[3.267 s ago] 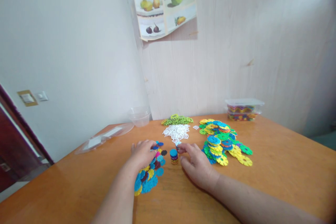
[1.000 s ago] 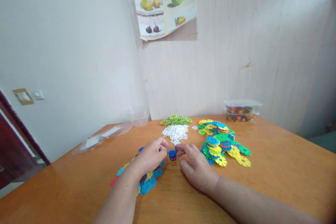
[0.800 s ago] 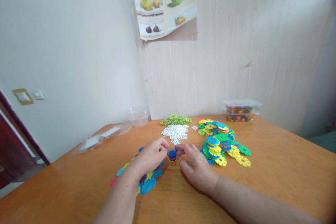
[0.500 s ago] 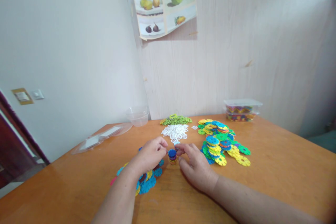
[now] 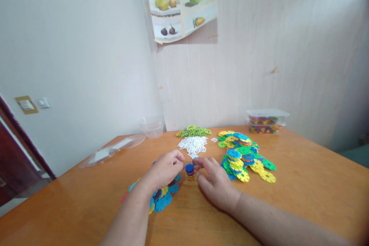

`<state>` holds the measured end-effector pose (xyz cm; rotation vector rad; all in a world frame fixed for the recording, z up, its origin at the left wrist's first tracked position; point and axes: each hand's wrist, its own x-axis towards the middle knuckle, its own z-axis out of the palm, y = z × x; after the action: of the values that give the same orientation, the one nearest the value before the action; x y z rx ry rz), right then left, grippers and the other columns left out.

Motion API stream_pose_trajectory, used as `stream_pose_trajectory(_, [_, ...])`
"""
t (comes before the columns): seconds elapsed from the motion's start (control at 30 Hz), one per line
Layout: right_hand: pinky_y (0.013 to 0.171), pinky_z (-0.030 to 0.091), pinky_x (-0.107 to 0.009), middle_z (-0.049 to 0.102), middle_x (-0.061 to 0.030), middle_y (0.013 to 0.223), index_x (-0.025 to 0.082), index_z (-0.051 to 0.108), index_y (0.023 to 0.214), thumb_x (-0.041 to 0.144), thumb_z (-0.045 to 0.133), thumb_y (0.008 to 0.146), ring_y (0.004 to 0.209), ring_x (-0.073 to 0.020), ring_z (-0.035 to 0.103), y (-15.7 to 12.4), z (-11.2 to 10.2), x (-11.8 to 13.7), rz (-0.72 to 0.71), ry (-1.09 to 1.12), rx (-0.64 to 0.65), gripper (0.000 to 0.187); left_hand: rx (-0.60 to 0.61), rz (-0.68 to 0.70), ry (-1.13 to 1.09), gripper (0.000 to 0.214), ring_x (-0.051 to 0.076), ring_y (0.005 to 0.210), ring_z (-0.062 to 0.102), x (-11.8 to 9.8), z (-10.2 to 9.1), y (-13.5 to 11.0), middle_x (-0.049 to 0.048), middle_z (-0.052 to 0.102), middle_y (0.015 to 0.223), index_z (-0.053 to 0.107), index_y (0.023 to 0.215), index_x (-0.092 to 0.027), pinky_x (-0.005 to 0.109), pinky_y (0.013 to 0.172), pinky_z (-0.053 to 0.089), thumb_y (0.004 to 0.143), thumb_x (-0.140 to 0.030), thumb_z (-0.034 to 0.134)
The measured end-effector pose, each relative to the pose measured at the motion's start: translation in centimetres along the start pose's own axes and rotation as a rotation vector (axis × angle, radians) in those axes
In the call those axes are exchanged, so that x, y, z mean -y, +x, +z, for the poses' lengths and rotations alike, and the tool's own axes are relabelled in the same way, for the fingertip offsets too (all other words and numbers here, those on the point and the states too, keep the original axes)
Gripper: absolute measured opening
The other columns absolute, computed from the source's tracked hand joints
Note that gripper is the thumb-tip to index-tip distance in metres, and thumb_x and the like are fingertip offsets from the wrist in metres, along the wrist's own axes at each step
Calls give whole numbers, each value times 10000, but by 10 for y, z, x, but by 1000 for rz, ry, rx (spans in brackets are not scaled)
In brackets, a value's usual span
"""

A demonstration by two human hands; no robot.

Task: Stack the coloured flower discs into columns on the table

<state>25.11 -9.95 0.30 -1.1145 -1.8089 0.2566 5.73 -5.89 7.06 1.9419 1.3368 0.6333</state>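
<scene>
A short stack of small round plastic discs (image 5: 189,171), dark blue on top, stands on the wooden table (image 5: 302,184). My left hand (image 5: 165,169) is curled with fingertips pinched at the stack's left side. My right hand (image 5: 215,182) pinches the stack's right side with thumb and forefinger. Under my left wrist lies a flat spread of small blue, yellow and pink discs (image 5: 161,198). What my fingertips hold besides the stack is too small to tell.
A pile of larger coloured discs (image 5: 245,155) lies to the right. White square pieces (image 5: 193,145) and green pieces (image 5: 193,131) lie behind the stack. A lidded box of pieces (image 5: 266,121), a clear bowl (image 5: 152,127) and a clear lid (image 5: 112,150) sit near the walls.
My left hand has moved from the small disc spread to the stack's left side, and the stack's top disc changed from light to dark blue. In the last second nothing visibly moves.
</scene>
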Motion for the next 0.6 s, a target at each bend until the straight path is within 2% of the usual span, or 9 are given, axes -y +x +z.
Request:
stream_pose_trajectory(0.13, [860, 456, -339, 673, -34, 997, 228, 581, 1185, 113, 525, 769, 971, -201, 569, 0, 1, -2, 21, 3, -17, 435, -108, 59, 57, 244, 128, 645, 564, 16, -12, 6, 2, 628, 745, 575, 947, -188, 207, 555, 392, 779, -363, 553])
stream_pose_trajectory(0.27, [855, 456, -337, 669, -33, 989, 232, 585, 1178, 115, 521, 773, 959, -198, 570, 0, 1, -2, 38, -6, -11, 426, -240, -32, 255, 203, 143, 681, 592, 35, -29, 11, 2, 658, 752, 605, 933, -208, 219, 585, 391, 785, -326, 530])
stream_pose_trajectory(0.43, [853, 457, -343, 669, -35, 993, 235, 589, 1174, 138, 524, 790, 956, -202, 571, -1, 1, -3, 42, -15, -10, 401, -221, -154, 504, 200, 161, 755, 623, 48, -33, 13, 1, 708, 873, 659, 920, -256, 233, 630, 394, 760, -284, 542])
stream_pose_trajectory(0.6, [848, 459, -340, 675, -37, 979, 232, 597, 1162, 152, 535, 793, 947, -204, 577, 0, 1, -2, 48, -20, -14, 382, -213, -139, 723, 211, 228, 902, 626, 51, -24, 19, 30, 707, 968, 704, 860, -287, 287, 716, 410, 723, -402, 592])
